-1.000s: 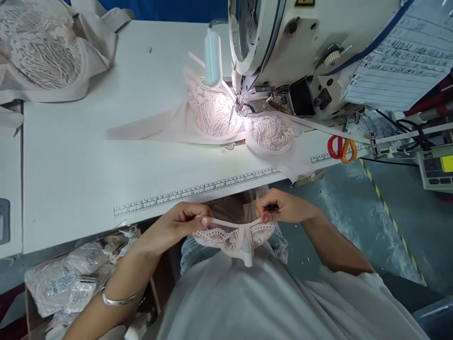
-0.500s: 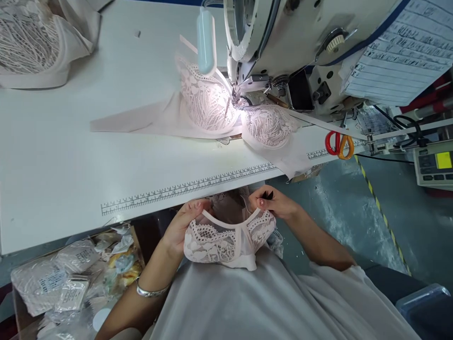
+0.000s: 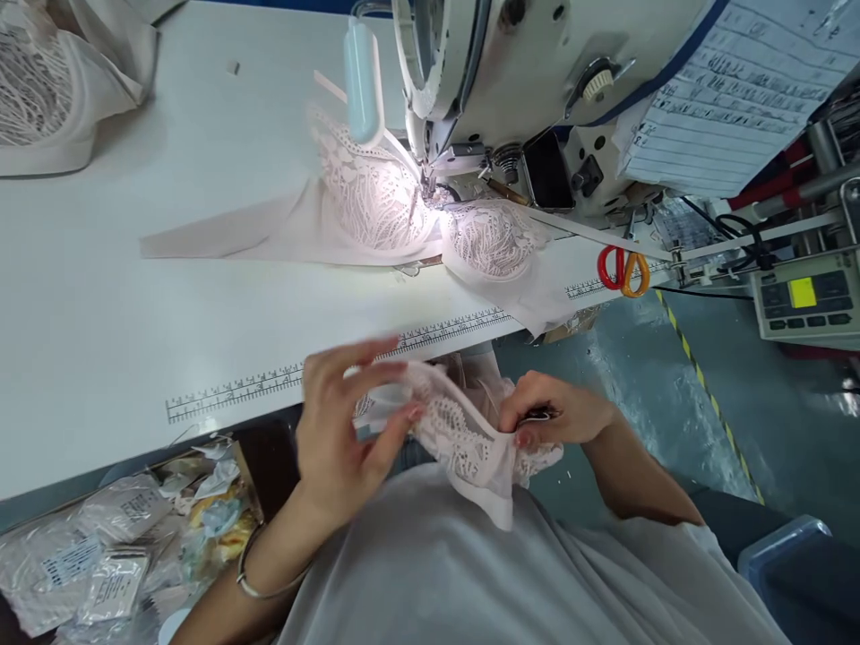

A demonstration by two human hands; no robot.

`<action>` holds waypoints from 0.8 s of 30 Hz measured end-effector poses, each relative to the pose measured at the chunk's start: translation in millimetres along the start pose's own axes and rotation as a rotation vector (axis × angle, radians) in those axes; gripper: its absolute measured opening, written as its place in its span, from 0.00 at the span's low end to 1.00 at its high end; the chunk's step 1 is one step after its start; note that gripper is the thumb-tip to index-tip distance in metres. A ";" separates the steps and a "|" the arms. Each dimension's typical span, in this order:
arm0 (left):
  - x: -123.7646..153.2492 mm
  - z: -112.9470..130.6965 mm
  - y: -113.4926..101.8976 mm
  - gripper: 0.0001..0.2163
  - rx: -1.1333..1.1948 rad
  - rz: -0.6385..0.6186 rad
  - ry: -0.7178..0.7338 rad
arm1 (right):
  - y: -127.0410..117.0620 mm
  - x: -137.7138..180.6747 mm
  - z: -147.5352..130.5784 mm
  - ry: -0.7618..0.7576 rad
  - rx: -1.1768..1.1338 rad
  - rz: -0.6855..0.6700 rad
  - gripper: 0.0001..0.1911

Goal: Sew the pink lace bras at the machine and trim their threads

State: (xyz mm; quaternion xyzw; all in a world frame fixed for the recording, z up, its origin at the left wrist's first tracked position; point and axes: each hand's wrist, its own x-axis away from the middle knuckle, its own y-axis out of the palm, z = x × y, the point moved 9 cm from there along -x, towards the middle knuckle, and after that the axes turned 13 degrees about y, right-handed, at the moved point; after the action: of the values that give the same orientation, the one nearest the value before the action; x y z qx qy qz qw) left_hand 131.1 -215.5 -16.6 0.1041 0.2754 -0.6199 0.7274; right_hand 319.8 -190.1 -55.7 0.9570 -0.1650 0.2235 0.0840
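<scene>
A small pale pink lace piece (image 3: 463, 443) hangs over my lap, just below the white table's (image 3: 121, 331) front edge. My left hand (image 3: 342, 430) pinches its left end between thumb and fingers, the other fingers spread. My right hand (image 3: 554, 417) grips its right end and also holds a small dark tool. A pink lace bra (image 3: 403, 210) lies on the table under the needle of the sewing machine (image 3: 511, 81), lit by its lamp.
A ruler strip (image 3: 336, 363) runs along the table edge. More lace garments (image 3: 40, 90) are piled at the far left. Red and orange scissors (image 3: 622, 269) hang at the right. A box of plastic packets (image 3: 100, 546) sits below left. A control panel (image 3: 806, 296) is at the right.
The lace piece was stretched flat between both hands; now my left hand has lifted and turned its end, twisting the piece. My view has shifted slightly right.
</scene>
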 end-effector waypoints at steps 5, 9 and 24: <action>20.8 43.5 40.6 0.13 -0.125 -0.331 0.252 | -4.4 10.7 12.1 0.066 -0.113 0.359 0.20; 30.3 39.1 57.4 0.14 -0.226 -0.349 0.245 | 5.6 5.8 12.3 0.031 -0.083 0.582 0.18; 23.5 -2.0 28.6 0.05 -0.055 -0.274 -0.087 | 14.3 12.7 -14.2 -0.313 0.875 0.882 0.15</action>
State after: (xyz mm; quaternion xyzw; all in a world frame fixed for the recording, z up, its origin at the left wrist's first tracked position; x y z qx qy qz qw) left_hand 159.9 -228.3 -36.1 0.0187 0.2719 -0.7097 0.6497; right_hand 319.9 -203.5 -36.1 0.7663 -0.4470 0.1412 -0.4395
